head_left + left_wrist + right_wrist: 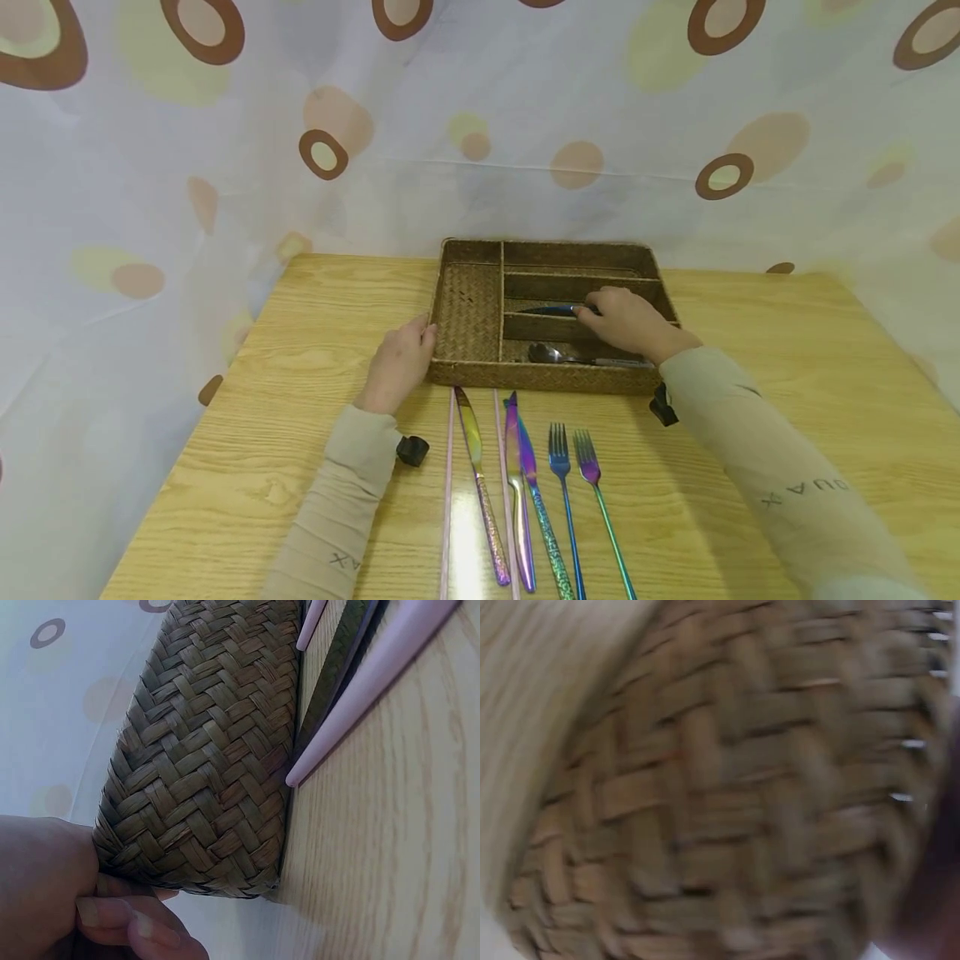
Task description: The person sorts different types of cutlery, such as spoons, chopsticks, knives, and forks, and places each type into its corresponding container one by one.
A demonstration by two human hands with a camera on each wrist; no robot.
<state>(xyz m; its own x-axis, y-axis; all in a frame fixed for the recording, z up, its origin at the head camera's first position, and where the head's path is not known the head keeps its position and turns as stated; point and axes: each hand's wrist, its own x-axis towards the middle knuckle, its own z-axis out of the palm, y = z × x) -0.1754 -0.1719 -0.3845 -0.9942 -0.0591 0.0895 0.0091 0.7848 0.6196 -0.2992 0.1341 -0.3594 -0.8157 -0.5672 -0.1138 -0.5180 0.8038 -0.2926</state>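
Note:
A brown woven cutlery tray (472,374) stands at the back of the wooden table. My left hand (400,364) grips its left side near the front corner; in the left wrist view, curled fingers (154,928) lie against the woven wall. My right hand (626,319) reaches over the tray's right part and pinches a blue knife (553,310). Its blade points left, low in a middle compartment, while its handle is hidden under the hand. A silver spoon (547,354) lies in the front compartment. The right wrist view shows the tray's outer wall (727,795), blurred.
Before the tray lie two pale pink chopsticks (447,500), a gold-and-purple knife (480,475), two more rainbow knives (514,467) overlapping, a blue fork (559,458) and a purple-green fork (588,467). A patterned curtain (525,100) hangs behind the table.

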